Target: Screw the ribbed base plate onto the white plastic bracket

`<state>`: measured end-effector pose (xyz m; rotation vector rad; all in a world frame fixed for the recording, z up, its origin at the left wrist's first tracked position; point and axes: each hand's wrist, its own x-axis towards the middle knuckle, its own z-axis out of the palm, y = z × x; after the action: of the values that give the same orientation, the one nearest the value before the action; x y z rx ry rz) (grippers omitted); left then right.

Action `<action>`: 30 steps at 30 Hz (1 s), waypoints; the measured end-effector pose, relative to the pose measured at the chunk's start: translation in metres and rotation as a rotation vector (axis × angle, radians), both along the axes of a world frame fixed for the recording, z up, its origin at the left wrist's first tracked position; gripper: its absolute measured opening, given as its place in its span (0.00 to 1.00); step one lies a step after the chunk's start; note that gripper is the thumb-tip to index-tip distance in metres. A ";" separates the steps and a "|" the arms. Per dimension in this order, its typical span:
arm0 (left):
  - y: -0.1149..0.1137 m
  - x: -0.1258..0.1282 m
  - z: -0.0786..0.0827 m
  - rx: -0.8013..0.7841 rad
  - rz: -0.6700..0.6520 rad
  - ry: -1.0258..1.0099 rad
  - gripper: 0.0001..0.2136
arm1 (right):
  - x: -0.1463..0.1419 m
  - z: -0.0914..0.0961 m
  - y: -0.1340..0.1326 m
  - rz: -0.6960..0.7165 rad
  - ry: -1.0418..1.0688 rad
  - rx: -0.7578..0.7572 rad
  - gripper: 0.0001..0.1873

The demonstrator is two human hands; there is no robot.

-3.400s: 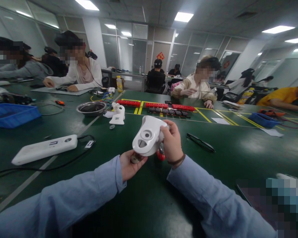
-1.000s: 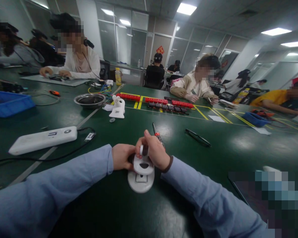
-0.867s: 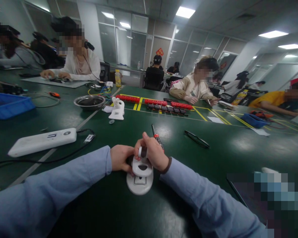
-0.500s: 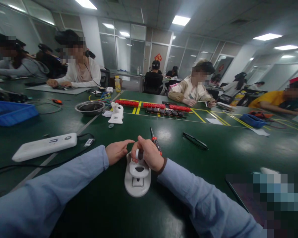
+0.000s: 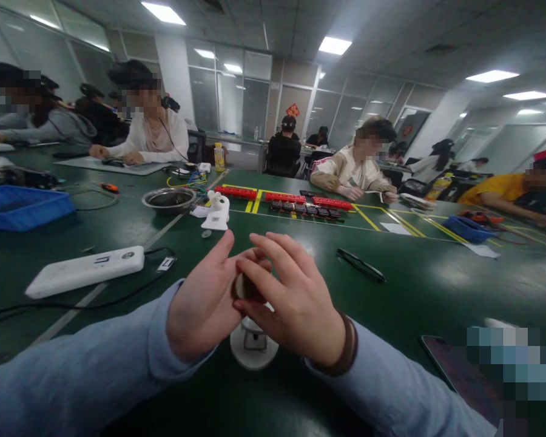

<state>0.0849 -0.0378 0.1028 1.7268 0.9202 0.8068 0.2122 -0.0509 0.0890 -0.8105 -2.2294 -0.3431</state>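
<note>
My right hand (image 5: 295, 297) pinches a small, pale round disc (image 5: 242, 286) between thumb and fingertips, partly hidden by the fingers. Cupped against its far side is my left hand (image 5: 207, 297), open, palm turned inward and thumb pointing up; its fingertips are covered by the right hand. Whether the left hand touches the disc I cannot tell. Under both hands a white plastic stand (image 5: 255, 358) with a rounded base lies on the table, its upper part hidden.
To the left are a white power bank (image 5: 88, 271) with a cable, a metal bowl (image 5: 168, 209) and a blue tray (image 5: 25, 223). A second white stand (image 5: 216, 218) is ahead. Black tweezers (image 5: 360, 265) and a phone (image 5: 455, 376) lie right. Co-workers sit across the table.
Both hands have risen and come closer to the camera. The left hand has turned palm-inward and met the right hand around the disc. The screwdriver is now hidden behind the hands.
</note>
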 end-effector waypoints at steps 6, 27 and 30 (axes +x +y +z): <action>0.014 -0.015 -0.034 0.072 0.045 -0.229 0.35 | 0.002 0.000 -0.006 0.117 0.235 -0.102 0.11; 0.048 -0.025 -0.082 0.090 0.031 0.585 0.25 | 0.039 0.007 0.026 -0.092 -0.032 -0.804 0.07; 0.048 -0.026 -0.085 0.158 0.028 0.563 0.24 | 0.032 -0.008 0.034 -0.119 -0.159 -0.802 0.08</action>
<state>0.0586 0.0106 0.0182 2.1349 1.2790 0.4159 0.2438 -0.0173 0.0813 -1.3615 -2.4773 0.4918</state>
